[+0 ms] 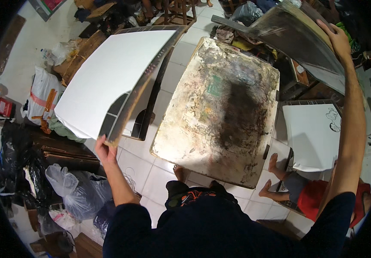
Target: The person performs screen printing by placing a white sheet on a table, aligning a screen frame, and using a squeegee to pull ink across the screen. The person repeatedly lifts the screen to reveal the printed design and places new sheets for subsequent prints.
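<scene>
On the left, a large board [127, 103] with a dark patterned edge is raised at a tilt, and a white sheet [108, 69] covers most of its face. My left hand [106, 151] is closed around its near corner. Far to the right, my right hand [335, 38] grips the upper edge of a big dark panel [297, 43] with a grey, worn face, also tilted up. Between them stands a low table [181, 142] whose pale top is heavily stained and blackened. My shadow lies across that top.
Below the right panel sits another white-covered board [312, 129] with a black line drawing. A person in a red top [319, 198] sits beside it, bare feet close to the table. Plastic bags [75, 191] and stacked brown boards [67, 157] crowd the left. A wooden stool [181, 13] stands behind.
</scene>
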Motion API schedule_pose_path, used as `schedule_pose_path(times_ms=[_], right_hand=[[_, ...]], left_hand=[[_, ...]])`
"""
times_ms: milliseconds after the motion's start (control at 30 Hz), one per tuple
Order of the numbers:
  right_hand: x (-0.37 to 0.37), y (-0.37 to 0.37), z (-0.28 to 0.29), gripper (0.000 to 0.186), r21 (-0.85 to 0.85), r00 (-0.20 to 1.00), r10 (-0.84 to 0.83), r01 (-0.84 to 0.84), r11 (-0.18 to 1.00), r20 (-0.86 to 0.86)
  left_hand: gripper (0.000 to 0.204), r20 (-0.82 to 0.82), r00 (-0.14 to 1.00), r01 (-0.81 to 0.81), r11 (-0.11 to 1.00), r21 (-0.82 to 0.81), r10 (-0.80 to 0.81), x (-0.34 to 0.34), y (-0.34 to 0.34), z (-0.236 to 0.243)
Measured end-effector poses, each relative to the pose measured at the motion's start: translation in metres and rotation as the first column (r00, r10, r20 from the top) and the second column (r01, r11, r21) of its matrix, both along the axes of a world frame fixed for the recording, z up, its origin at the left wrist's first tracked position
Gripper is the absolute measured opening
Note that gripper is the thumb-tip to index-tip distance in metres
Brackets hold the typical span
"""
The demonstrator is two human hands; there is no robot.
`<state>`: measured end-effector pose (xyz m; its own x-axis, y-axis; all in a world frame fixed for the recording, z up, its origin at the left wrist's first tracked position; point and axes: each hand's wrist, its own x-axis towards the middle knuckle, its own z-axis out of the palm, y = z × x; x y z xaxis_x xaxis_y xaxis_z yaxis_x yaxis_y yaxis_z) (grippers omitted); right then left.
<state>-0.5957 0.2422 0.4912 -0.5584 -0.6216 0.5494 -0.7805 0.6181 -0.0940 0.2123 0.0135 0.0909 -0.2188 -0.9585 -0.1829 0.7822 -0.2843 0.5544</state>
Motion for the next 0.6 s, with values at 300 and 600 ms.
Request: schedule_pose_path(times_ms=[300, 600], right_hand=[[0.089, 0.015, 0.018, 0.089, -0.046, 0.997, -0.019, 0.023, 0.999, 0.080], [0.082, 0.006, 0.012, 0.098, -0.095, 0.992, -0.119, 0.123, 0.988, 0.047]], left_hand=[[0.014, -0.065, 0.914, 0.406, 0.904, 0.136, -0.401, -0.058, 0.229, -0.054], [0.028, 0.605, 0.085, 0.903, 0.318, 0.289, -0.792, -0.132, 0.374, -0.103]])
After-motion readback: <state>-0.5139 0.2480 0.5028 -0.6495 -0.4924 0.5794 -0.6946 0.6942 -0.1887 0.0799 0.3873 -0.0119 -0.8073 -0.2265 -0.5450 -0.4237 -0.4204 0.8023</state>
